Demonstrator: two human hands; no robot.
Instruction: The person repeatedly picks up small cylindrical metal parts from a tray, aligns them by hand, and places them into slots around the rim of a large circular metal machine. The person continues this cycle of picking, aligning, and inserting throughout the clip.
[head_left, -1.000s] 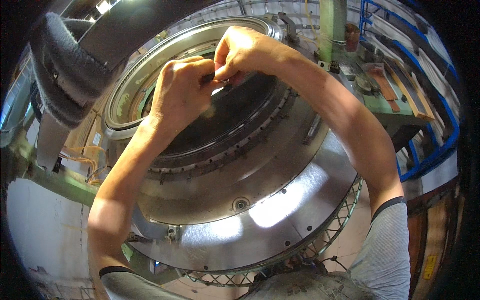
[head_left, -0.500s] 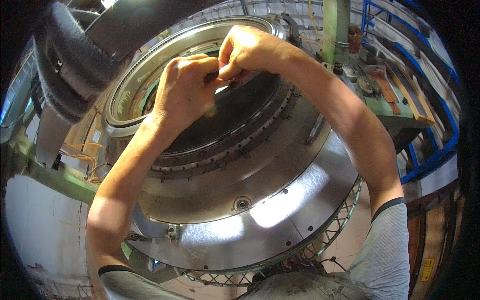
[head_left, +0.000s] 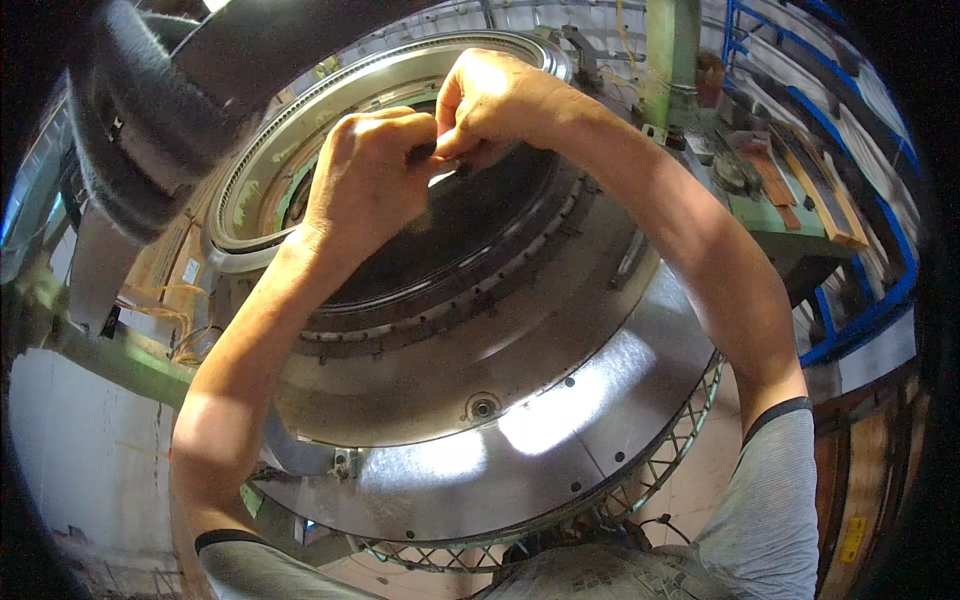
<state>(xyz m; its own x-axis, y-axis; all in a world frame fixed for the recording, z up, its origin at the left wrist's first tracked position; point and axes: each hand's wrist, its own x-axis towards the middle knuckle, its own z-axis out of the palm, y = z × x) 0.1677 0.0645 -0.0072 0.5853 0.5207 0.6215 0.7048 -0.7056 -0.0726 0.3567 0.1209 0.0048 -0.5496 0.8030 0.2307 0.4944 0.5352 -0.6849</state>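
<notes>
Both arms reach forward over a large round machine, like a circular knitting machine, with a metal ring [head_left: 228,215] around its top. My left hand [head_left: 372,165] is closed, its thumb and fingers pinched together at the inner side. Fingertips meeting it, my right hand [head_left: 495,105] bends down from the right in a pinch. Something small, partly white and partly dark, shows just below the joined fingertips; I cannot make out what it is. Under the hands lies the dark round inside [head_left: 420,255] of the machine, bordered by a toothed rim.
A wide polished metal plate [head_left: 520,490] curves around the machine's near side, above a lattice guard [head_left: 665,475]. A dark fuzzy roll-like part [head_left: 150,130] hangs at upper left. On the right are a green post [head_left: 670,60], a bench with wooden strips [head_left: 775,180], and blue racking [head_left: 890,240].
</notes>
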